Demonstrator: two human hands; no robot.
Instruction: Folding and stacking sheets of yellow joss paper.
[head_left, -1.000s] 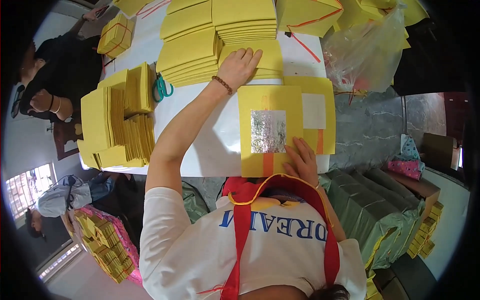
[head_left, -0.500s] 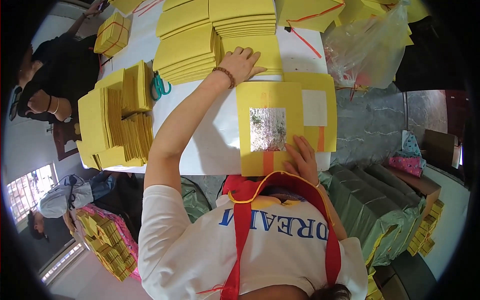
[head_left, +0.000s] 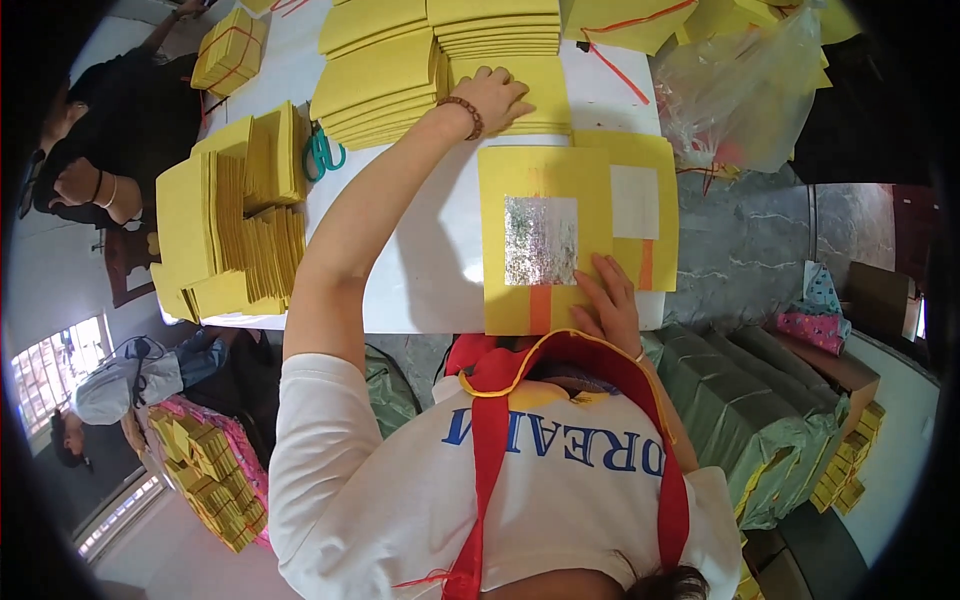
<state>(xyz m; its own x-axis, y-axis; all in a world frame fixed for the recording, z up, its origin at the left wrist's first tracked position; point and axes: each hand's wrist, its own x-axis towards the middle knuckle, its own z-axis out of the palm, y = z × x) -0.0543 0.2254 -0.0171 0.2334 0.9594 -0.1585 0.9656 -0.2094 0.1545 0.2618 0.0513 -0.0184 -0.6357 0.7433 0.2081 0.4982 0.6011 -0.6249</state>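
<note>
My left hand point(head_left: 491, 102), above a beaded bracelet, rests on a low stack of yellow paper pieces point(head_left: 545, 95) at the far side of the white table, its fingers bent but apart. Beside it stand taller stacks of folded yellow paper point(head_left: 378, 92). Near me lies a yellow sheet point(head_left: 508, 305) with a shiny silver square point(head_left: 541, 240) and an orange strip. My right hand point(head_left: 610, 305) lies at this sheet's lower right edge, fingers spread. Partly under it on the right is another yellow sheet point(head_left: 655, 270) with a pale square point(head_left: 634, 202).
Teal-handled scissors point(head_left: 321, 155) lie left, next to more yellow stacks point(head_left: 215, 220). A tied yellow bundle point(head_left: 228, 52) and another person's arm point(head_left: 100, 195) are beyond. At right are a clear plastic bag point(head_left: 740, 100) and, on the floor, large green wrapped packs point(head_left: 750, 410).
My left hand has slid slightly farther away over the yellow stack, and its fingers are more bent. My right hand stays at the sheet's edge. The whole view has shifted a little.
</note>
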